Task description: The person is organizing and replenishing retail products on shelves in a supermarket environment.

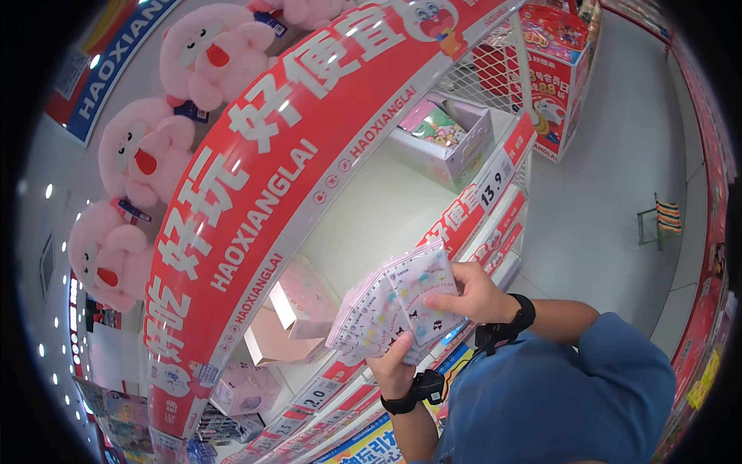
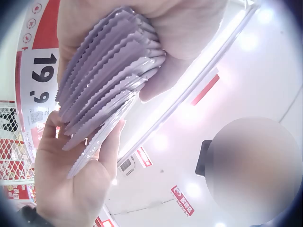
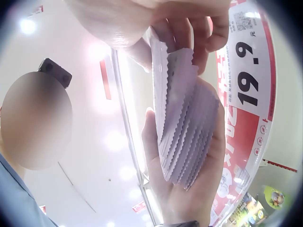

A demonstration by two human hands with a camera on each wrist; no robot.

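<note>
A fanned stack of pale lilac foil packets (image 1: 380,303) with cartoon prints is held between both hands in front of the shelf. My left hand (image 1: 393,373) grips the lower end, its thumb lying across the printed front. At the other side, my right hand (image 1: 481,295) holds the front packets, thumb on top and fingers behind. Both wrist views show the saw-toothed edges of several packets (image 2: 106,61) layered together, the front ones spread slightly from the rest (image 3: 177,90).
An open lilac box (image 1: 456,164) with colourful contents stands on the white shelf (image 1: 355,197) beyond the hands. Pink open boxes (image 1: 278,340) sit at its nearer left part. A curved red sign (image 1: 255,166) overhangs the shelf. A small folding stool (image 1: 659,219) is in the aisle.
</note>
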